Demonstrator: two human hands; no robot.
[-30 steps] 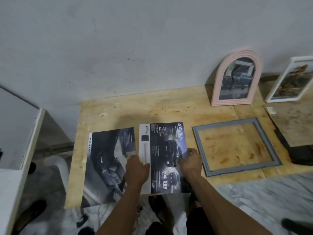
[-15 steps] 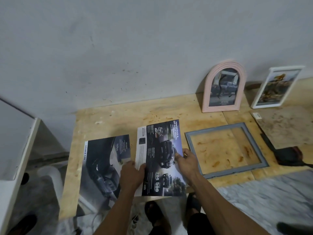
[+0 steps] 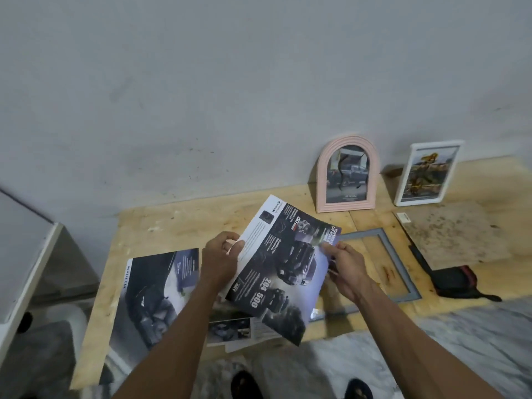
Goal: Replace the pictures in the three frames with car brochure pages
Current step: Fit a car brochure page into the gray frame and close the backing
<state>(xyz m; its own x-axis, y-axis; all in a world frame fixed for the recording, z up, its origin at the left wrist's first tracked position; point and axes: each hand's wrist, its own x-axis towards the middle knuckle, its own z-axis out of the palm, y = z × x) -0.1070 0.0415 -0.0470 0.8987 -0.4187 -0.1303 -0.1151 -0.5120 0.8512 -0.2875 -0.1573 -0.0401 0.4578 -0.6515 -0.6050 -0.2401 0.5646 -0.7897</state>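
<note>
I hold a car brochure page [image 3: 283, 269] lifted and tilted above the plywood table [image 3: 161, 223]. My left hand [image 3: 220, 259] grips its left edge and my right hand [image 3: 344, 269] pinches its right edge. A second dark brochure page [image 3: 152, 295] lies flat at the left. More brochure sheets [image 3: 233, 326] lie under the lifted page. An empty grey frame [image 3: 403, 266] lies flat to the right, partly hidden by my right hand. A pink arched frame [image 3: 347, 177] with a truck picture and a white frame [image 3: 426, 174] lean on the wall.
A brown backing board [image 3: 457, 237] lies at the far right with a small white tag [image 3: 404, 218] by its corner. A dark red-and-black object [image 3: 457, 282] sits near the table's front edge. A white cabinet [image 3: 20, 272] stands to the left. Marble floor lies below.
The brochure page was flat on the table under both hands; now both hands have lifted it off and turned it clockwise. Sheets beneath it have come into view.
</note>
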